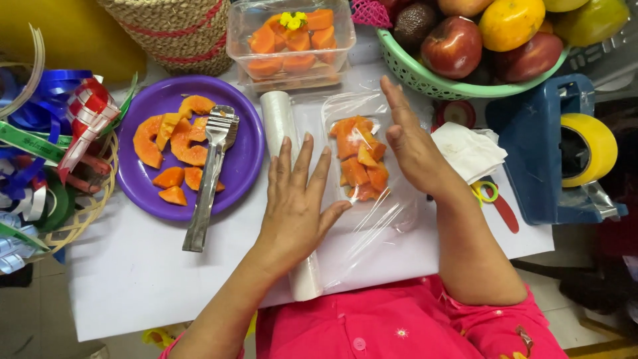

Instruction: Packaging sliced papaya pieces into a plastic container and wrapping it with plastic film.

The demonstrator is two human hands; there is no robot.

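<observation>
Our left hand (296, 206) lies flat, fingers (302, 159) spread, on the cling film roll (286, 166), gripping nothing. Our right hand (412, 143) stands on edge, fingers straight and together, touching the film-covered tray of papaya pieces (359, 163), also holding nothing. The tray is clear and oblong, with shiny wrinkled film over orange chunks; its long axis runs away from us, parallel to the roll just left of it, mid-table (133, 272). Further left, a purple plate (236, 166) carries papaya slices and metal tongs (209, 179). Beyond, a clear tub (292, 40) holds more papaya, and a green basket (425, 80) holds whole fruit.
</observation>
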